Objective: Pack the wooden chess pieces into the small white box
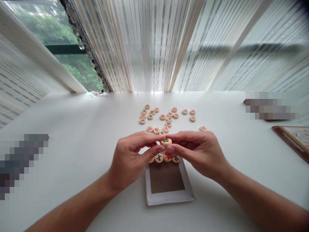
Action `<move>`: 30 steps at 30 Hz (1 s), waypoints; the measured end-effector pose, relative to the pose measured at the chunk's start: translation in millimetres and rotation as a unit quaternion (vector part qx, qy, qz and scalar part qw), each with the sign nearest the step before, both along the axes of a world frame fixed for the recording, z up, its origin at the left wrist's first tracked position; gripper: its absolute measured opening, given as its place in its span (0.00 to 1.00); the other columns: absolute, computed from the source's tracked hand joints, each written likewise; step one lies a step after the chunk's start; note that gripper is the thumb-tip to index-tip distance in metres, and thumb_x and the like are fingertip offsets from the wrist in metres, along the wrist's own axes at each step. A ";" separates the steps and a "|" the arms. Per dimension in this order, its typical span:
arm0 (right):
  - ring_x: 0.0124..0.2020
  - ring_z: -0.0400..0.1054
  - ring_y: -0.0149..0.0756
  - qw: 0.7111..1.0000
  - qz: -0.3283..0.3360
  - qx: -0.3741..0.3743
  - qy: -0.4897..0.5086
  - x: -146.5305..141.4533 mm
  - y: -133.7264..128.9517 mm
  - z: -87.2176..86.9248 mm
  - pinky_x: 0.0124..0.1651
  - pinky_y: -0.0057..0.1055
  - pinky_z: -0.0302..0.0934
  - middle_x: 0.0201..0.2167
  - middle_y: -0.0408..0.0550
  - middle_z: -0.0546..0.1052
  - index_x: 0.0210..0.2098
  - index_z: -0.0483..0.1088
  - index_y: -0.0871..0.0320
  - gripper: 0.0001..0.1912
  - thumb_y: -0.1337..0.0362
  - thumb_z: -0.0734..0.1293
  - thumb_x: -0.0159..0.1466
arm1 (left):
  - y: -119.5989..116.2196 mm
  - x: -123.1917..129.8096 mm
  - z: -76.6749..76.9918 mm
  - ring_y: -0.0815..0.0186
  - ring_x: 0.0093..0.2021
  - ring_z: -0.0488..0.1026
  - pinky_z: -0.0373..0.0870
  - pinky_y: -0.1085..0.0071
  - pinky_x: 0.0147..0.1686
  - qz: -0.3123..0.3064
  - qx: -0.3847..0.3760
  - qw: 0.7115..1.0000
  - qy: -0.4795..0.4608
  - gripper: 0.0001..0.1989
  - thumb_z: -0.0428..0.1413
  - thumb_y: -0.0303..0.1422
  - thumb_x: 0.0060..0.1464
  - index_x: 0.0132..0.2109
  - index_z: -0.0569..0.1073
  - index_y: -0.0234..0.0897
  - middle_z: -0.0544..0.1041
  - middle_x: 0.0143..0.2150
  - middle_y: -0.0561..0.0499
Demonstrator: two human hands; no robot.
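Between the fingertips of both hands is a round wooden Chinese chess piece (165, 142) with a black character facing up. My left hand (135, 149) pinches it from the left, thumb below and fingers above. From the other side my right hand (196, 149) pinches the same piece. Beneath the hands lies a shallow white box (170, 197) with a brown inside. Along its far end sits a row of chess pieces (158, 158), some marked black and some red. Part of that row is hidden by my hands.
Loose chess pieces (169, 119) with red or black characters are scattered over the white table (101, 129) beyond my hands. One piece (203, 128) lies apart to the right. A brown printed box or lid (293, 141) is at the right edge. Curtains (149, 48) hang behind the table.
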State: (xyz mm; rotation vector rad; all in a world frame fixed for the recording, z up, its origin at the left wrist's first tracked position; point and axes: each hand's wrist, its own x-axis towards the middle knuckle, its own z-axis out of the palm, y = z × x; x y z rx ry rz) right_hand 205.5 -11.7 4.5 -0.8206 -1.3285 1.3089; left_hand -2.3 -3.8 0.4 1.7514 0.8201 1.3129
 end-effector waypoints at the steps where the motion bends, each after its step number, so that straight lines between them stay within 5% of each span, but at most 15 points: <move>1: 0.26 0.81 0.34 1.000 0.001 -0.003 -0.009 0.4 -0.3 0.8 0.31 0.24 0.78 0.29 0.48 0.87 0.42 0.88 0.52 0.13 0.67 0.84 0.57 | -0.3 0.0 0.9 0.64 0.42 0.84 0.80 0.73 0.43 0.004 0.001 1.000 0.007 0.11 0.70 0.28 0.60 0.49 0.88 0.41 0.88 0.42 0.47; 7: 0.24 0.78 0.35 0.998 0.023 -0.041 -0.051 1.4 -1.4 4.7 0.28 0.26 0.74 0.24 0.49 0.84 0.37 0.88 0.57 0.11 0.56 0.83 0.60 | -3.8 -0.1 2.2 0.68 0.38 0.84 0.80 0.77 0.41 0.025 -0.005 0.999 0.030 0.08 0.69 0.27 0.61 0.47 0.88 0.40 0.88 0.39 0.50; 12: 0.23 0.75 0.32 0.993 0.058 -0.078 -0.067 1.9 -0.2 6.8 0.28 0.24 0.70 0.23 0.49 0.82 0.29 0.84 0.60 0.17 0.52 0.80 0.64 | -6.7 0.8 -2.1 0.68 0.37 0.84 0.83 0.76 0.42 -0.009 -0.038 0.999 0.004 0.17 0.70 0.25 0.59 0.55 0.85 0.37 0.88 0.40 0.49; 22: 0.16 0.64 0.26 0.988 0.061 -0.126 -0.059 -0.3 -1.0 11.3 0.19 0.22 0.57 0.16 0.41 0.73 0.27 0.78 0.61 0.19 0.54 0.84 0.57 | -6.8 3.8 5.8 0.66 0.35 0.82 0.81 0.72 0.40 -0.048 0.002 0.996 0.072 0.10 0.68 0.27 0.60 0.49 0.86 0.34 0.87 0.38 0.47; 30: 0.18 0.67 0.28 0.986 0.102 -0.131 -0.006 4.6 1.2 7.1 0.22 0.24 0.62 0.18 0.43 0.75 0.28 0.78 0.61 0.21 0.50 0.77 0.67 | -6.1 1.8 5.5 0.65 0.36 0.82 0.80 0.72 0.38 -0.045 -0.020 0.998 0.051 0.13 0.69 0.28 0.60 0.51 0.85 0.35 0.86 0.38 0.46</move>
